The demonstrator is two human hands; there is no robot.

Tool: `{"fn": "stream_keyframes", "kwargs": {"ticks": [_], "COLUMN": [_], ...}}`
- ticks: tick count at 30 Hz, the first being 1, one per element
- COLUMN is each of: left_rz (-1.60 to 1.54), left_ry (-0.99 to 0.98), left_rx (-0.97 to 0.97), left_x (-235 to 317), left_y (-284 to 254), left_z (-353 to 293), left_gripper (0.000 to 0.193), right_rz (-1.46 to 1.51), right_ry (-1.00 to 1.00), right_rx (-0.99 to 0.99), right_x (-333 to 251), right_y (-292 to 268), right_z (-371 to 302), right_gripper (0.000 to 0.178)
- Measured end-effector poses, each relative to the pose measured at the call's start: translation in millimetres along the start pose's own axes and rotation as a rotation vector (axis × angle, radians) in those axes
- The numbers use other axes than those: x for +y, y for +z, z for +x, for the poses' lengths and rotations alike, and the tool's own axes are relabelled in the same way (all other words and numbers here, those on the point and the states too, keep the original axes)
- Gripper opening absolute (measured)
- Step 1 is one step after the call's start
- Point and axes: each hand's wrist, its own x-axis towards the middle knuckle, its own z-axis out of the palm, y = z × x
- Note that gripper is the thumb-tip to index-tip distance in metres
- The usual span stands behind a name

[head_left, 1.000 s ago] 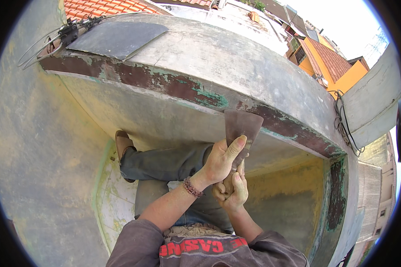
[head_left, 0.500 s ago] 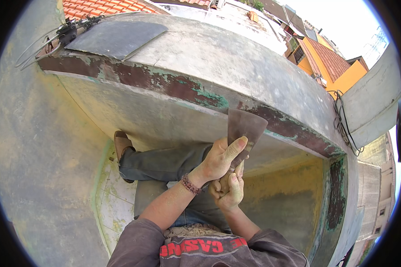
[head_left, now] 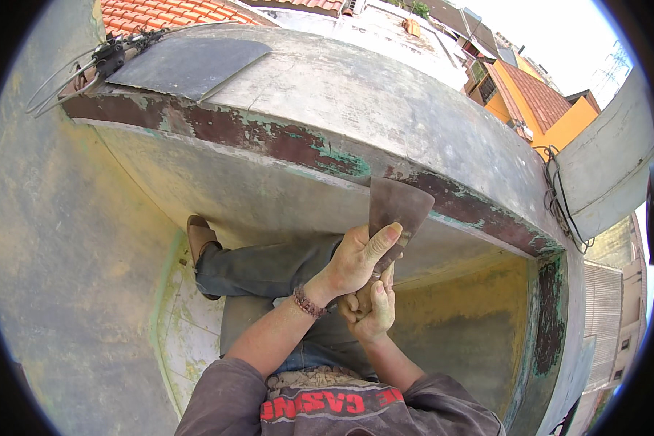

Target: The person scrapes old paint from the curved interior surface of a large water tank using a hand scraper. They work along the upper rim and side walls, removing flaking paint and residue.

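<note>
A wide-bladed scraper (head_left: 400, 203) points away from me, its flat, dull brownish-grey blade fanning out toward the top. My left hand (head_left: 354, 261), with a beaded bracelet on the wrist, is closed round it where blade and handle meet, thumb lying along the blade. Just below, my right hand (head_left: 374, 312) is closed round the handle, which the fingers mostly hide. In the picture the blade's tip overlaps the lower edge of a band of peeling maroon and green paint (head_left: 283, 142) on the parapet; I cannot tell whether it touches. Pale dust coats both hands.
The curved grey parapet (head_left: 327, 80) arches across in front, with a dark flat sheet (head_left: 189, 65) and cables (head_left: 109, 57) at its left end. More black cable (head_left: 556, 196) hangs at the right. Walls enclose my legs (head_left: 269, 272) above a stained tiled floor (head_left: 189, 327). Rooftops lie beyond.
</note>
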Motion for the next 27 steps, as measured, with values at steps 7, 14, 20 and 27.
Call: {"fn": "stream_keyframes", "kwargs": {"ticks": [7, 14, 20, 27], "left_rz": [-0.048, -0.045, 0.031, -0.032], "left_ry": [0.040, 0.072, 0.273, 0.133], "left_rx": [0.127, 0.135, 0.180, 0.084], "left_x": [2.9, 7.7, 8.8, 16.1], "left_y": [7.0, 6.9, 11.2, 6.2], "left_z": [-12.3, -21.8, -27.0, -22.6], "left_gripper": [0.042, 0.041, 0.045, 0.042], "right_rz": [0.036, 0.042, -0.326, -0.625], "right_ry": [0.095, 0.142, -0.181, -0.326], "right_rx": [-0.104, -0.113, 0.037, 0.158], "right_x": [-2.8, -7.1, -3.0, 2.9], "right_y": [-4.1, 1.3, 1.0, 7.1], "right_z": [-1.3, -5.0, -14.5, -13.7], "right_gripper": [0.065, 0.068, 0.049, 0.037]}}
